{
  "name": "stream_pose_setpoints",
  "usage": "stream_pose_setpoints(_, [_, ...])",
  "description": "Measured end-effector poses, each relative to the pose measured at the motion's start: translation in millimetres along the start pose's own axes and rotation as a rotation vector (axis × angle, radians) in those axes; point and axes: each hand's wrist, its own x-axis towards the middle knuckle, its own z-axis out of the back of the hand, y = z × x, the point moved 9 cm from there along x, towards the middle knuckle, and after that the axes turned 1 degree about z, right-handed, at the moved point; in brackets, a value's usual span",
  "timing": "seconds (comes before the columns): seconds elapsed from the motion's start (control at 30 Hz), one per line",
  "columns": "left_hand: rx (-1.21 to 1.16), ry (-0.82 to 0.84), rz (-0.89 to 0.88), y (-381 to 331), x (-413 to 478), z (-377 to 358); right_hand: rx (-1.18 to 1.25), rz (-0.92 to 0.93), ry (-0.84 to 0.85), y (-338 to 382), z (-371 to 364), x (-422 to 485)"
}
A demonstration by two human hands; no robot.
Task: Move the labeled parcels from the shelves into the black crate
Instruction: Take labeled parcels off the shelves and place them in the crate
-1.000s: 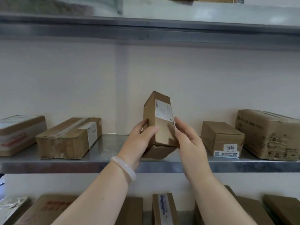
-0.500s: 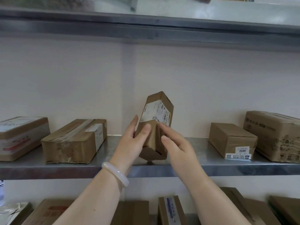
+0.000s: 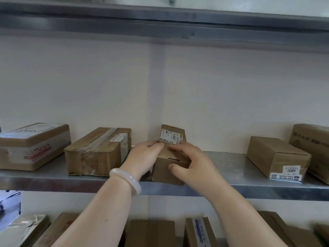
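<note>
Nearest us, the left hand (image 3: pixel 144 157) and right hand (image 3: pixel 194 163) curl their fingers (image 3: pixel 178 148) round the labeled parcel (image 3: pixel 161 172), gripping it from both sides. We note it lies flat on the metal shelf (image 3: pixel 222 163), between a taped box (image 3: pixel 96 152) and a box marked 6832 (image 3: pixel 274 155), label end toward the wall (image 3: pixel 231 95).

Two forearms showed, bare along all their visible length. The left hand (image 3: pixel 142 157) had one ornament at its wrist: a bangle (image 3: pixel 127 180), smooth and rounded, thick in section, milky white and faintly translucent, with a soft sheen on its outer curve. It sat close behind the hand. The left forearm (image 3: pixel 99 216) bore a single small dark spot. The right hand (image 3: pixel 194 163) and right forearm (image 3: pixel 236 207) were bare.
</note>
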Motion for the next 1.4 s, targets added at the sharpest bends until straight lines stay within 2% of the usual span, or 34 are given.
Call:
stream_pose_setpoints(0.27, [0.298, 0.166, -0.019, -4.3, 4.5, -14.5, -0.015, 0.046, 0.008, -4.8, 5.7, 3.6])
stream_pose_setpoints(0.43, [0.4, 0.138, -0.104, -24.1, 1.5, -18.7, 0.018, 0.07, 0.023, -12.3, 13.2, 1.2])
stream_pose_setpoints(0.6, [0.423, 0.061, -0.417, -92.5, -18.2, -47.5, -0.077, 0.097, -0.12, -18.9, 68.0, -12.2])
stream_pose_setpoints(0.7, [0.388, 0.029, -0.549, -122.0, -24.5, -79.2, -0.205, 0.079, -0.27, -26.5, 119.4, -24.3])
stream_pose_setpoints(0.77, [0.306, 0.055, -0.617, -134.9, -29.1, -108.5, -0.275, 0.015, -0.377, -42.7, 153.2, -33.6])
stream_pose_setpoints(0.83, [0.255, 0.155, -0.641, -140.0, -33.8, -147.4, -0.298, -0.071, -0.455, -62.1, 181.4, -44.0])
stream_pose_setpoints(0.97, [0.208, 0.332, -0.599, -138.7, -34.9, -219.0, -0.28, -0.255, -0.521, -97.4, 218.9, -61.5])
stream_pose_setpoints(1.1, [0.111, 0.364, -0.473, -139.2, -21.9, -259.5, -0.184, -0.293, -0.634, -113.3, 252.5, -70.4])
stream_pose_setpoints(1.17, [0.116, 0.376, -0.391, -133.7, -13.3, -276.3, -0.065, -0.361, -0.59, -126.6, 256.1, -69.6])
stream_pose_setpoints(1.3, [0.15, 0.408, -0.274, -114.8, -11.5, -297.1, 0.081, -0.642, -0.443, -166.3, 241.3, -74.6])
stream_pose_setpoints(1.4, [0.078, 0.369, -0.245, -108.1, -14.4, -294.3, 0.135, -0.649, -0.432, -174.7, 233.0, -78.7])
